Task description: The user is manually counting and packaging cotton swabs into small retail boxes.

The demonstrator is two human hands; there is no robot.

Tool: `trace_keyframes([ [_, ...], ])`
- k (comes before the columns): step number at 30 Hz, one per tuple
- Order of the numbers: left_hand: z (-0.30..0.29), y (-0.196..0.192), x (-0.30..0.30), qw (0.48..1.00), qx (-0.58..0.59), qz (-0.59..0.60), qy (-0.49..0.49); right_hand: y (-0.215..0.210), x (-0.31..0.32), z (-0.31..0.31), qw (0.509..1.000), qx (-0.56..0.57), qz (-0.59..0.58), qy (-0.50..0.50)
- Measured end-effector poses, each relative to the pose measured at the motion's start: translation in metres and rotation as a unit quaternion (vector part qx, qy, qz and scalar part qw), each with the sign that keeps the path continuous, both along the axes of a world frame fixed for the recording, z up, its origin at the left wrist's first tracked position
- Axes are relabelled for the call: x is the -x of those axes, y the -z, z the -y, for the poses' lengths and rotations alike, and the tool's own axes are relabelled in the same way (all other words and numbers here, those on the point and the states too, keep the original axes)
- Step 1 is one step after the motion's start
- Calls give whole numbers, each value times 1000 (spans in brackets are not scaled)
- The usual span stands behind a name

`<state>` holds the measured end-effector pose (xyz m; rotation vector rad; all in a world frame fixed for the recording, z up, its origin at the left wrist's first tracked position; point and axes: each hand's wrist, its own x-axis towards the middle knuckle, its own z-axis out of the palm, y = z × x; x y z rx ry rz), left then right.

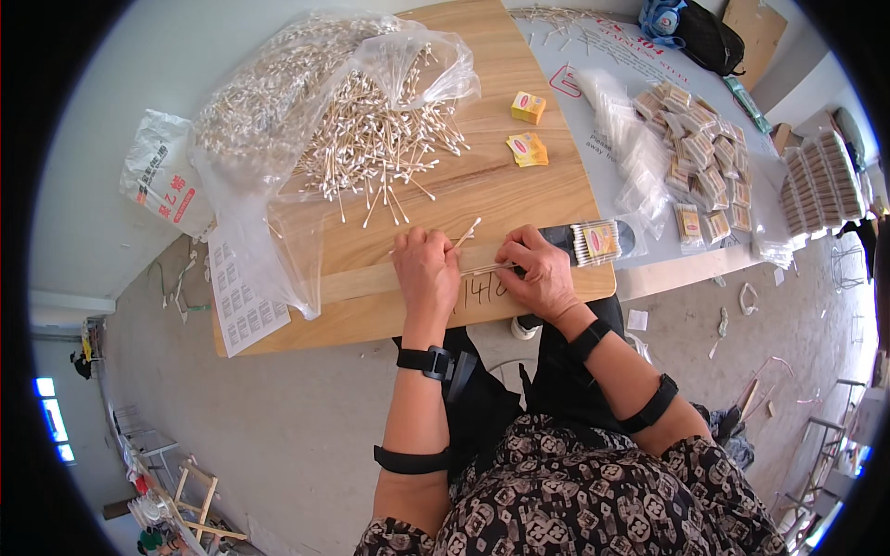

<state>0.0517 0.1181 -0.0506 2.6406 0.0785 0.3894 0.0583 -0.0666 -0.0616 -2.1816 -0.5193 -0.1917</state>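
My left hand is closed at the table's near side, its fingers curled down. A cotton swab sticks out beside its fingertips; whatever else lies under them is hidden. Just to the right, my right hand pinches a few thin swabs whose sticks point toward the left hand. Beyond the right hand, a flat pack of cotton swabs with a yellow label rests on a dark strip. A large loose heap of cotton swabs spills from a clear plastic bag on the wooden table.
Two small stacks of yellow label cards lie at the far right of the table. On a grey board to the right are clear bags and many packed swab bundles. A printed sheet hangs over the left edge.
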Motion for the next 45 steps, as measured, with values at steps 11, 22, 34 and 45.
trace_keyframes([
  [11, 0, -4, 10, 994, 1, 36, 107, 2, -2, 1, 999, -2, -26, 23],
  [22, -12, 0, 9, 993, 62, 70, 79, -1, 1, -3, 1000, 10, 9, 4],
  [34, -59, 4, 15, 997, 68, -12, -32, 0, 0, 3, 1000, 12, 2, -6],
  [45, -17, -5, -17, 997, 58, 43, 42, 0, 0, 2, 1000, 14, -11, -4],
])
